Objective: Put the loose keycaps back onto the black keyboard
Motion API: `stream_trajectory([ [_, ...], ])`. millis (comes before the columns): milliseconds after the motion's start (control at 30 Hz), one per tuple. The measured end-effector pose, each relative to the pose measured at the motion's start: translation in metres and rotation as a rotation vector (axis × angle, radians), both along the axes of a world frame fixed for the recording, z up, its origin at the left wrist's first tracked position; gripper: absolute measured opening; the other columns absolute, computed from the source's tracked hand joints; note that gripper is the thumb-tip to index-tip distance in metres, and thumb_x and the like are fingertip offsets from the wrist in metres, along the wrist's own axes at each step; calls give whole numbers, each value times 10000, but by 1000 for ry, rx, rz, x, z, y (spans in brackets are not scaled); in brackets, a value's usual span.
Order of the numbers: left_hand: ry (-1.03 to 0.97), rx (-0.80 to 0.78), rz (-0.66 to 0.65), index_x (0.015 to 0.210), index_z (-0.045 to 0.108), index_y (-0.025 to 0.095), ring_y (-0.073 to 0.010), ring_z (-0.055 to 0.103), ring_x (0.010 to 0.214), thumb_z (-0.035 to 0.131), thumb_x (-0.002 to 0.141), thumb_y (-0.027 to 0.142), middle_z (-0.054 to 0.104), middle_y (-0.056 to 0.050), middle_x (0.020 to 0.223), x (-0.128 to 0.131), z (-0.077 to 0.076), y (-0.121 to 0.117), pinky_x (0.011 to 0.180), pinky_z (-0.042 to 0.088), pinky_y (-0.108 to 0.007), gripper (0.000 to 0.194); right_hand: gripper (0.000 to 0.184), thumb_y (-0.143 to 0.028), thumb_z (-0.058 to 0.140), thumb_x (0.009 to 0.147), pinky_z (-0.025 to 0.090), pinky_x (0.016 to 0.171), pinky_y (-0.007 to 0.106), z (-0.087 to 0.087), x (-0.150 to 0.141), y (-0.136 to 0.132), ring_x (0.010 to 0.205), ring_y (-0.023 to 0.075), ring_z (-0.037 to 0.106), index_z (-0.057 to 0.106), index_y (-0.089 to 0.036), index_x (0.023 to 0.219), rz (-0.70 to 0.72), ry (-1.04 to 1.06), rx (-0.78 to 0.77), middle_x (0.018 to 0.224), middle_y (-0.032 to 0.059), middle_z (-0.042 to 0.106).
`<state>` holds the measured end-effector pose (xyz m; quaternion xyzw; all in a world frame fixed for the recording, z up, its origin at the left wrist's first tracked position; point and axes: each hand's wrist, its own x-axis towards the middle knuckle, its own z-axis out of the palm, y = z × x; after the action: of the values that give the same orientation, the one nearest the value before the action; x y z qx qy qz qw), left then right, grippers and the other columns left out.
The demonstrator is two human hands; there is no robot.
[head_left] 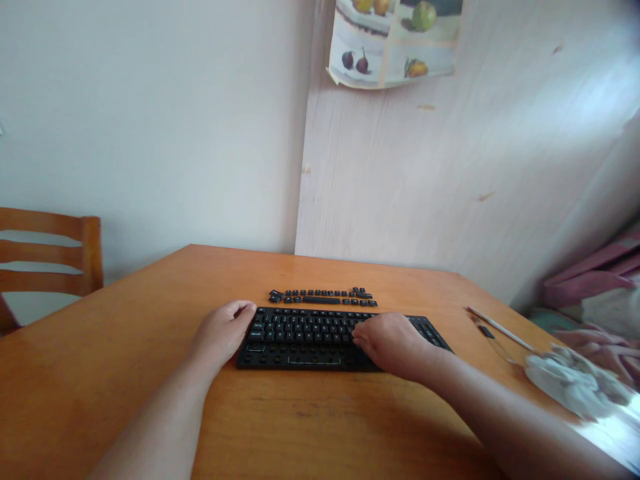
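A black keyboard (314,365) lies flat on the wooden table, its lower rows bare of keycaps with the sockets showing. At its left edge my left hand (223,333) is closed, thumb near the top corner, holding the board's side. My right hand (393,341) rests over the right part of the keys, fingers bent and pressed together at the keys; what they hold, if anything, is hidden. Behind the board, loose black keycaps (324,293) lie in two rows, with a long space bar (321,301) in the nearer row.
On the right of the table (150,320) lie a thin pencil-like stick (500,327), a small dark object with a cord (485,331) and a crumpled pale cloth (570,380). A wooden chair (93,253) stands at left. Fruit pictures (395,43) hang on the wall.
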<state>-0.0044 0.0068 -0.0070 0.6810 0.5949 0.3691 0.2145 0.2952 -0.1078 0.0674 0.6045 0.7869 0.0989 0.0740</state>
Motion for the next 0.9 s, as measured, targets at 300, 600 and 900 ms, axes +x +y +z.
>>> stream_trajectory([
  [300,13,3,-17,971,708,235,-255,661,978,453,833,578,740,-51,1032,0,1,0,832,477,-300,449,284,-261,442,912,393,571,272,-11,1,1,705,220,681,694,-216,789,55,-56,22,788,68,734],
  [600,0,2,-15,969,701,240,-245,660,959,444,847,568,739,-44,1011,0,0,0,837,471,-300,434,324,-263,393,924,365,587,263,-6,8,-4,727,192,673,677,-221,774,35,2,41,801,41,736],
  [900,3,17,-4,982,710,238,-248,667,956,460,832,574,742,-48,1022,-1,-4,3,829,477,-294,445,242,-243,453,846,293,557,271,-6,11,-10,677,172,648,680,-237,764,56,64,31,747,7,722],
])
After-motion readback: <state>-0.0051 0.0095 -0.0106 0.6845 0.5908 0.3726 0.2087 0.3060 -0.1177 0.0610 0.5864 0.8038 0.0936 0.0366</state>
